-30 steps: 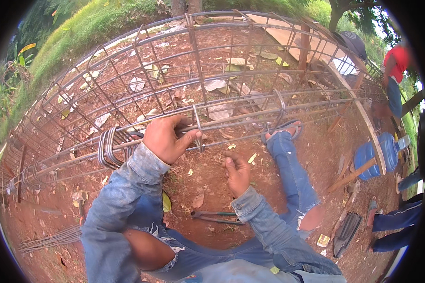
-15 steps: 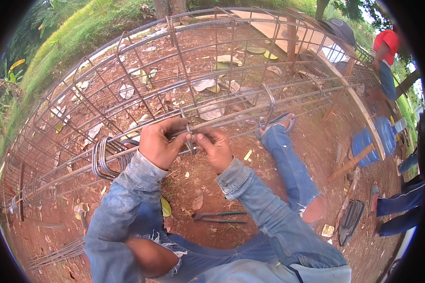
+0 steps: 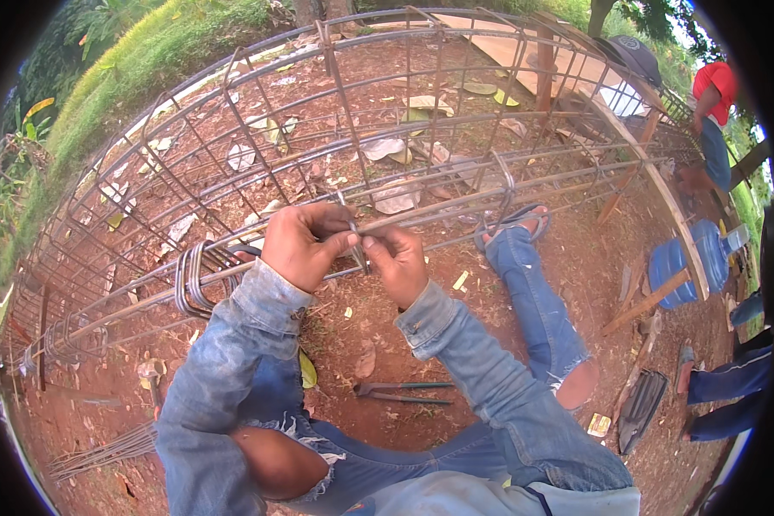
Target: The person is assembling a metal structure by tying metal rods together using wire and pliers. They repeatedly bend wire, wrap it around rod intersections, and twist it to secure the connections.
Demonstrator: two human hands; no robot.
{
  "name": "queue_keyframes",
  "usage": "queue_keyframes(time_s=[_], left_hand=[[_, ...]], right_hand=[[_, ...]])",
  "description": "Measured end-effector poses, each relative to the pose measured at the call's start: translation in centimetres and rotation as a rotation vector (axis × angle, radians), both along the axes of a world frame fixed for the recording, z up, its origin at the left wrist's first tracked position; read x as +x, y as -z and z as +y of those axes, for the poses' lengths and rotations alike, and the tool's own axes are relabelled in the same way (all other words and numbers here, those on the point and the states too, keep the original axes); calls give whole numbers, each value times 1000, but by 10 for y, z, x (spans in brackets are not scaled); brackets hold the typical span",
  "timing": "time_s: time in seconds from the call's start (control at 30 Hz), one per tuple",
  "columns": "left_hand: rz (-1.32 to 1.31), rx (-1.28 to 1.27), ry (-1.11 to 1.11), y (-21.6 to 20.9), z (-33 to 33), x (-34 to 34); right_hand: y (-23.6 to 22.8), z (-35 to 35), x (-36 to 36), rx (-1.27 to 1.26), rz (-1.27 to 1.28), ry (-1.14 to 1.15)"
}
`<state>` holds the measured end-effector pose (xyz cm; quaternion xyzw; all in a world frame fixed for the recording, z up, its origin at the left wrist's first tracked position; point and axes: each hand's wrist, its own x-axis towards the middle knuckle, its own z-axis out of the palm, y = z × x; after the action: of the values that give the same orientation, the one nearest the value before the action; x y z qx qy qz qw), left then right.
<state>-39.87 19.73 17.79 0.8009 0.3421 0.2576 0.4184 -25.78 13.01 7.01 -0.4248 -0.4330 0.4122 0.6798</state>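
Observation:
My left hand (image 3: pixel 299 247) is closed, its thumb and fingers pinched on a bent steel stirrup (image 3: pixel 364 261) that hangs around long rebar rods (image 3: pixel 456 209). Close on the other side of that stirrup, my right hand (image 3: pixel 399 265) is closed, thumb against forefinger; whatever is in that pinch is too small to make out. The rods run slantwise across the front of a large rebar cage (image 3: pixel 346 112). Left of my hands, several stirrups (image 3: pixel 189 279) hang bunched on the same rods, and a single stirrup (image 3: pixel 508 182) sits to the right.
Between my legs, long-handled pincers (image 3: pixel 404 393) lie on the red soil. A blue water jug (image 3: pixel 688 262) stands right, behind a curved wooden strip (image 3: pixel 675 219). Loose rods (image 3: pixel 103 456) lie lower left. A person in red (image 3: pixel 714 95) and another person's legs (image 3: pixel 731 383) are at the right.
The whole scene has shifted slightly to the right in the view. Both hands stay at the same stirrup, which now leans a little more; my fingertips have shifted slightly around it.

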Motion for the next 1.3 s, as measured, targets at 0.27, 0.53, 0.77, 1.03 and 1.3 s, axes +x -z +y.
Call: queue_keyframes(time_s=[0.27, 0.53, 0.77, 1.03, 1.3], left_hand=[[-9, -18, 50, 1, 7, 0], [16, 15, 19, -1, 3, 1], [-2, -10, 45, 5, 8, 0], [-64, 47, 84, 3, 2, 1], [-115, -59, 298, -9, 13, -8]], right_hand=[[9, 4, -4, 71, 60, 34], [-3, -4, -9, 62, 67, 18], [-11, -7, -13, 144, -98, 10], [-6, -6, -12, 97, -109, 79], [0, -9, -19, 82, -91, 180]])
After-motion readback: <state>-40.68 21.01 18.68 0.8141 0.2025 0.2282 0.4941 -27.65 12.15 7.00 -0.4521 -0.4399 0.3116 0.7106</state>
